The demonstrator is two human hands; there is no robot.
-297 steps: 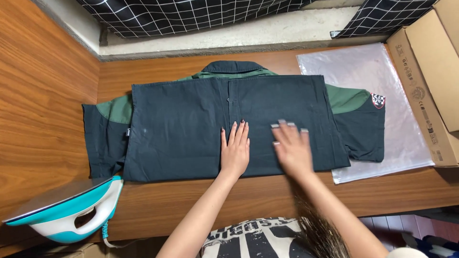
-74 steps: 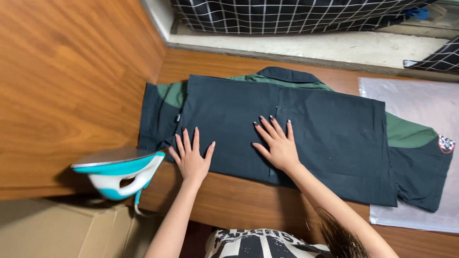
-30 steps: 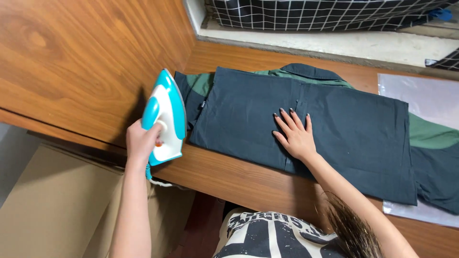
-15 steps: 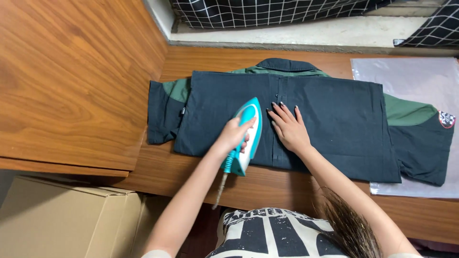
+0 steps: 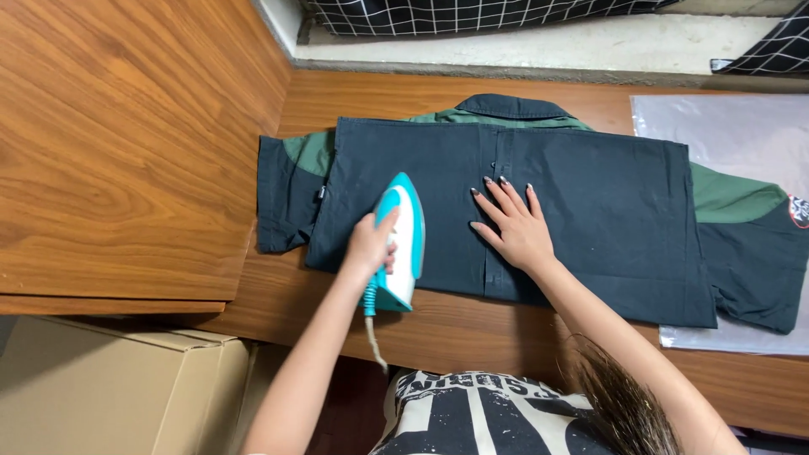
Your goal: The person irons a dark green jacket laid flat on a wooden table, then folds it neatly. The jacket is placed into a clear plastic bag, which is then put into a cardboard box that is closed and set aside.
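The left hand (image 5: 368,246) is clamped on a teal iron (image 5: 399,240), pressed to the near left part of the dark shirt (image 5: 590,194); the right hand (image 5: 516,226) lies flat, fingers spread, at the shirt's middle; beyond the shirt, the wooden surface (image 5: 379,93) meets a checked cloth (image 5: 472,13).

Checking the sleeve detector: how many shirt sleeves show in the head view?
2. The left sleeve lies flat beyond the iron in the left hand. The right sleeve lies over the clear plastic bag, its end cut off by the frame.
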